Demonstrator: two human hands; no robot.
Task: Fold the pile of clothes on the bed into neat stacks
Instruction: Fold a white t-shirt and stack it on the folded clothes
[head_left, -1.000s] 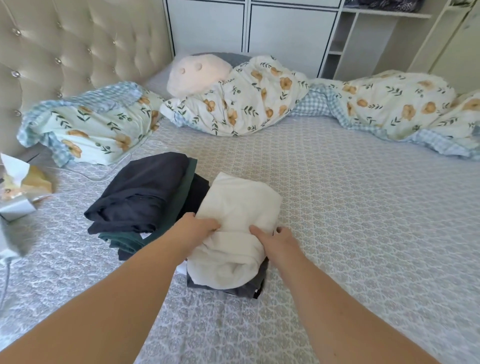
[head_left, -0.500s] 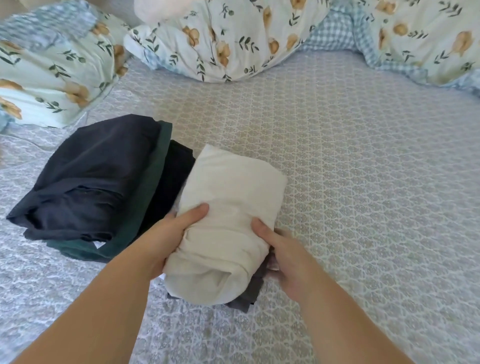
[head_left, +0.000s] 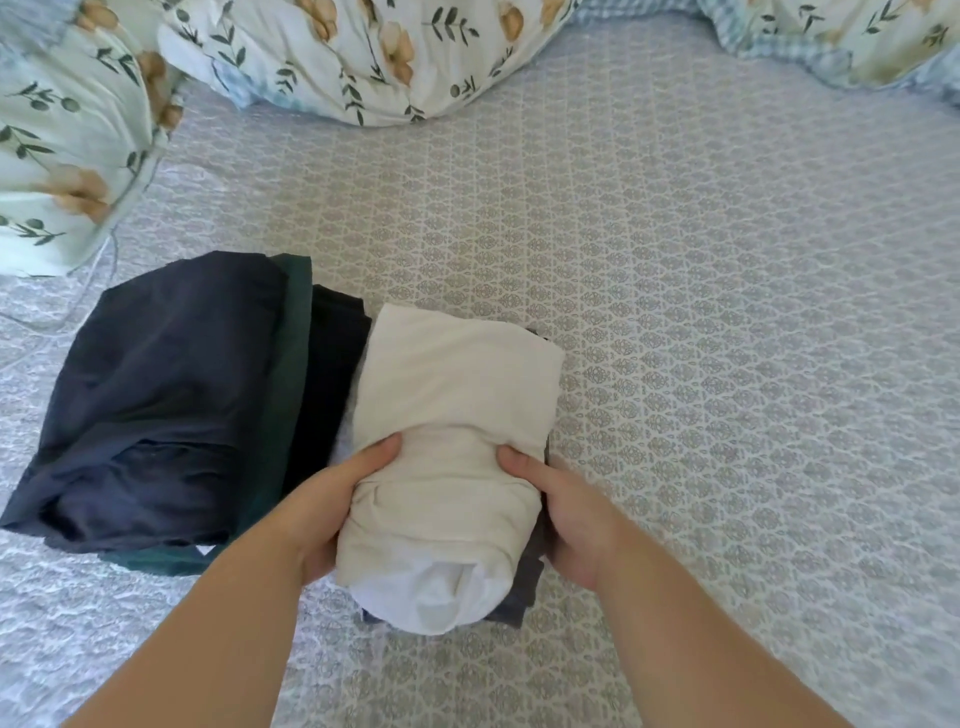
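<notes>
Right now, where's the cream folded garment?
In the head view it's near centre: the cream folded garment lies atop a grey piece, gripped between the left hand and right hand, beside the dark stack.

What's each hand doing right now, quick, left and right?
Left hand: closed, holding the left side of the cream folded cotton garment.
Right hand: closed, holding the same garment's right side.

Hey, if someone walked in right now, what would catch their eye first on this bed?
Probably the cream folded garment near the middle, gripped at its sides by the left hand and right hand. Just left sits a dark stack topped by a navy garment; floral bedding bunches along the far edge.
</notes>
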